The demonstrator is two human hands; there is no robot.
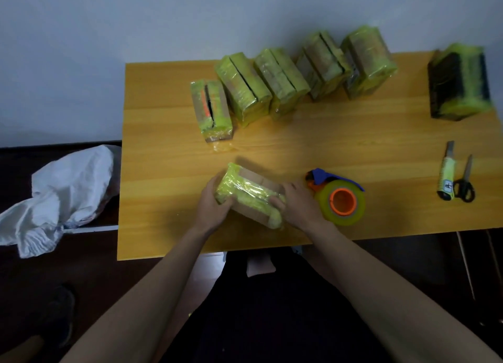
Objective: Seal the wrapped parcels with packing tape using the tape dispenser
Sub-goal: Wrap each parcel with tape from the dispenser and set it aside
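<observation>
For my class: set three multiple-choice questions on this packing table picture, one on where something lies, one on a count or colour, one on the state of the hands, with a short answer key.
1. Where is the tape dispenser with the orange core and blue handle?
A. beside the right hand
B. on the white cloth
C. among the far row of parcels

2. How many yellow-wrapped parcels stand in the far leaning row?
A. two
B. five
C. nine

3. What are the two hands doing?
A. resting flat on the wooden table
B. holding scissors
C. gripping the yellow-wrapped cardboard parcel

Answers: 1 A, the dispenser lies on the table just right of that hand. 2 B, five lean together along the back. 3 C, the left hand and the right hand curl round the parcel's ends.
</observation>
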